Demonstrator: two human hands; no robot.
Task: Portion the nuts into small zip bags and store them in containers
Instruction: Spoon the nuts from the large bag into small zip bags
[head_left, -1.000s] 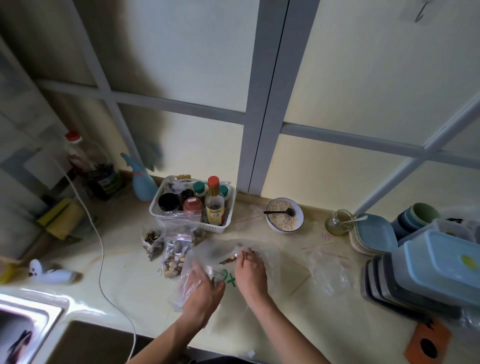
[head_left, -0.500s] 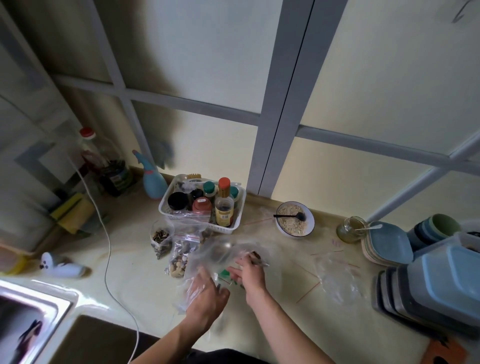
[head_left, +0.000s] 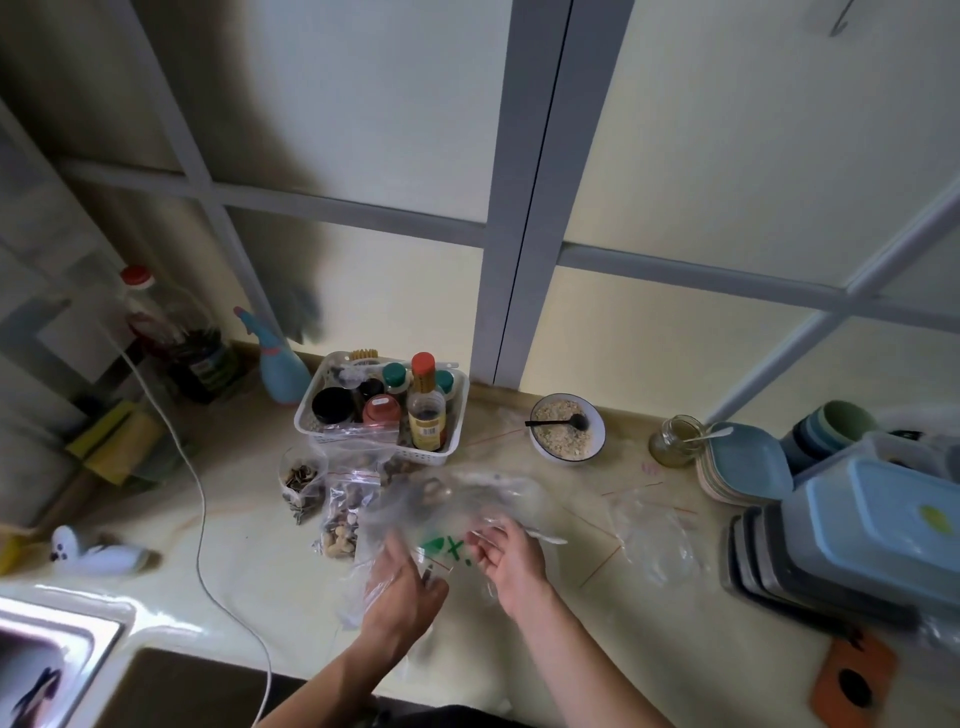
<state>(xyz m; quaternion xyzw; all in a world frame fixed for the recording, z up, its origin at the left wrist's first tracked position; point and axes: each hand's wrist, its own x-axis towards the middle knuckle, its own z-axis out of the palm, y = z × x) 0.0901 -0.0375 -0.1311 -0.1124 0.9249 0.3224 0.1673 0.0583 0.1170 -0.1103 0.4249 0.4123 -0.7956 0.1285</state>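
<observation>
A large clear plastic bag with green print lies crumpled on the counter before me. My left hand grips its near left edge. My right hand is at the bag's right side with fingers curled at the plastic; motion blur hides the exact hold. A small zip bag of mixed nuts stands just left of the big bag. A small bag of seeds stands beyond it. Empty zip bags lie to the right. Stacked blue lidded containers stand at the far right.
A white basket of bottles and jars stands at the back. A bowl of oats with a black spoon and a glass jar sit right of it. Plates and cups are by the containers. A sink and white cable lie left.
The view has shifted a little. My right hand drew back from the bag's top toward its right side, and the green print now shows between both hands.
</observation>
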